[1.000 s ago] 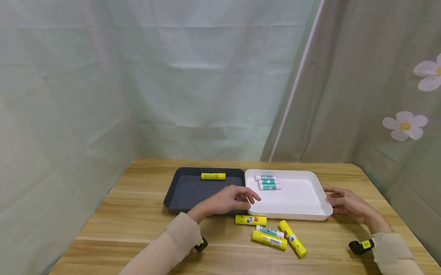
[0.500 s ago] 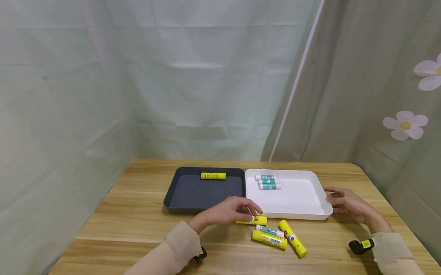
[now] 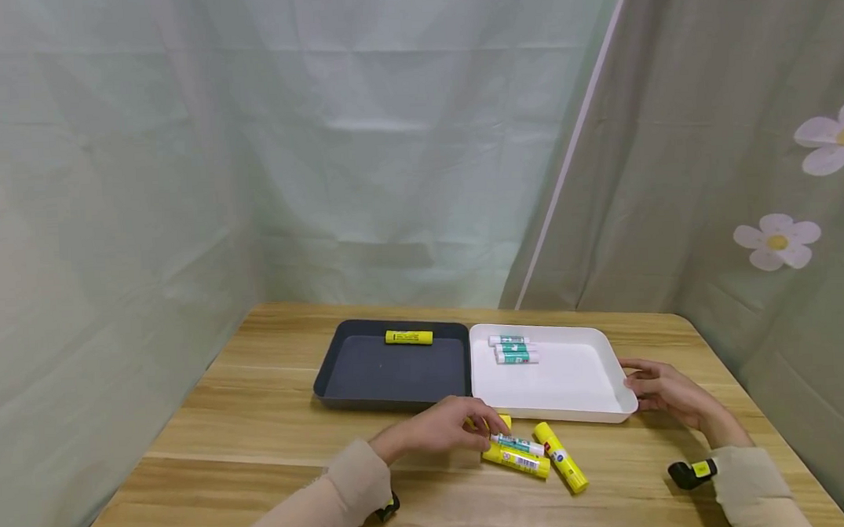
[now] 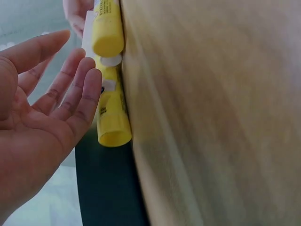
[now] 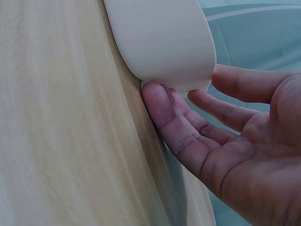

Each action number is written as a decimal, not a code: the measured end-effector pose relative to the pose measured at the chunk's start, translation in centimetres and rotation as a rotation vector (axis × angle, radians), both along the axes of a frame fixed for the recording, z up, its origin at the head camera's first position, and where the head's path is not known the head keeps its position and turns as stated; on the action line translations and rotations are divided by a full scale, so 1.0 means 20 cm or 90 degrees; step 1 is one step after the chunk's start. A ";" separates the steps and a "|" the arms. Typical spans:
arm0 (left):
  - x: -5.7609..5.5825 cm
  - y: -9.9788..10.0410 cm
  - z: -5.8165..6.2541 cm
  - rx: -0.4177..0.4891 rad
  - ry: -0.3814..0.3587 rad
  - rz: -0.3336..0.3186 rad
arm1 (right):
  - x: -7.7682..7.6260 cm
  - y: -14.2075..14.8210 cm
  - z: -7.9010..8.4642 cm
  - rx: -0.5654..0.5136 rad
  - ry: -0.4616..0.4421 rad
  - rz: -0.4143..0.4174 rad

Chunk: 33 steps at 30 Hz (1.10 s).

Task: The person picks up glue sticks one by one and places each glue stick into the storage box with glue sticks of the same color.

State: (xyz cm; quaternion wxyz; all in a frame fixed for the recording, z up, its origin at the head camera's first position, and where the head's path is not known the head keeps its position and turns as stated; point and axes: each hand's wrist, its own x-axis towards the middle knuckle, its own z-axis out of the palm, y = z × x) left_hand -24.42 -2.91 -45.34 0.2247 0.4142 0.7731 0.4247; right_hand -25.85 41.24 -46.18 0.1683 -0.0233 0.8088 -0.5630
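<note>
Head view: L hand hovers by white-green glue stick on table, near side of white tray; contact unclear. Prob. best pinched mid-barrel w/o rolling yellow stick just nearer. L wrist view: fingers loose, nothing gripped. R wrist view: R hand relaxed, fingertips against tray corner.

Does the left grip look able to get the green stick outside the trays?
Likely yes: the left grip, empty, is beside the green stick, whose top looks uncovered; a yellow stick lies alongside.
</note>
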 end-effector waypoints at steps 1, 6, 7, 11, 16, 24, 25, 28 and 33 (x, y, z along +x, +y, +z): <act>0.00 0.00 0.00 0.002 0.001 -0.004 | 0.00 0.00 0.00 0.001 0.000 0.000; 0.02 0.02 -0.01 0.007 0.012 -0.017 | 0.00 0.00 0.00 0.001 0.001 -0.002; 0.02 0.02 -0.01 0.007 0.013 -0.017 | 0.00 0.00 0.00 0.001 0.001 -0.001; 0.03 0.03 -0.01 -0.006 0.035 -0.025 | 0.00 0.00 0.00 0.000 0.001 -0.001; 0.02 0.04 -0.03 -0.029 0.091 -0.038 | 0.00 0.00 0.00 -0.002 0.000 0.000; 0.03 0.05 -0.03 -0.058 0.139 -0.045 | 0.00 0.01 0.00 -0.009 0.006 0.017; 0.03 0.05 -0.03 -0.063 0.141 -0.045 | 0.00 0.01 0.00 -0.009 0.006 0.017; 0.03 0.04 -0.02 -0.083 0.153 -0.051 | 0.00 0.00 0.00 -0.006 0.005 0.012; 0.03 0.04 -0.01 -0.125 0.169 -0.068 | 0.00 0.00 0.00 0.000 0.002 0.002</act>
